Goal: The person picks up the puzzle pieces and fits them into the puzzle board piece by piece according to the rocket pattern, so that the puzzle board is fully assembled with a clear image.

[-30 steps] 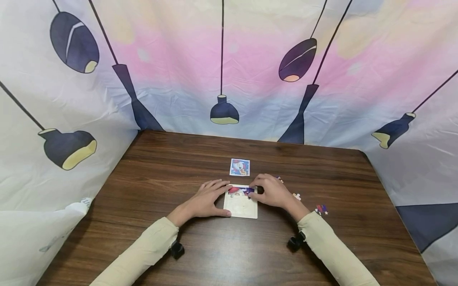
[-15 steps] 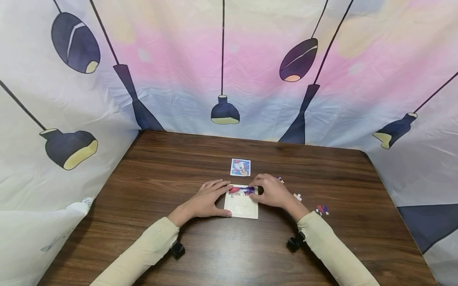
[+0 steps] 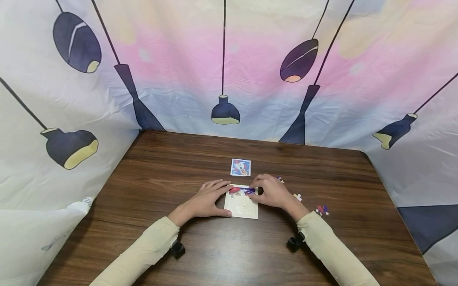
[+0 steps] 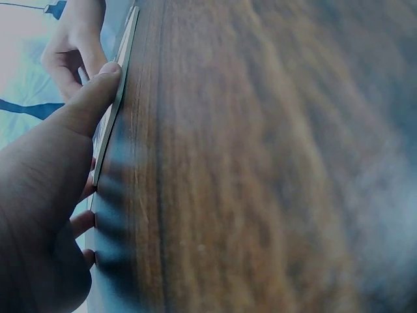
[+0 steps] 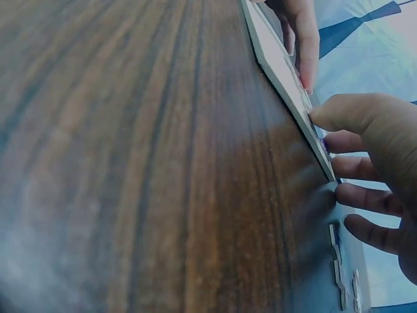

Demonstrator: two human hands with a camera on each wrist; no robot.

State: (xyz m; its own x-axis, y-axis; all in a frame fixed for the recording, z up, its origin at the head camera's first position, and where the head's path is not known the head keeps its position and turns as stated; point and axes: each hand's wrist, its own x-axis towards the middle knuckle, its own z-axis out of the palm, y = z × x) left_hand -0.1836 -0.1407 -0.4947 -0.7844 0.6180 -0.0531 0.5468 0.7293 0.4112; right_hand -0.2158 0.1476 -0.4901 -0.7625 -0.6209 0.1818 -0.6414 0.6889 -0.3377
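A pale square puzzle board (image 3: 242, 208) lies on the wooden table, its far strip filled with red, white and purple pieces. My left hand (image 3: 204, 201) rests along the board's left side, fingers extended at the far corner and thumb on the near corner. At the far right corner of the board, my right hand (image 3: 273, 191) pinches a purple puzzle piece (image 3: 249, 191) between thumb and index finger, largely covered by the fingertips. In the right wrist view the thumb (image 5: 339, 112) and fingers bend over the board's edge.
Beyond the board lies a small picture card (image 3: 240, 167) with a similar image. Loose puzzle pieces (image 3: 322, 209) lie to the right of my right hand, with another piece (image 3: 297, 197) nearer it. A printed curtain (image 3: 186, 79) surrounds the table.
My right thumb and index finger shift slightly over the purple piece at the board's corner. The left hand and the board stay in place.
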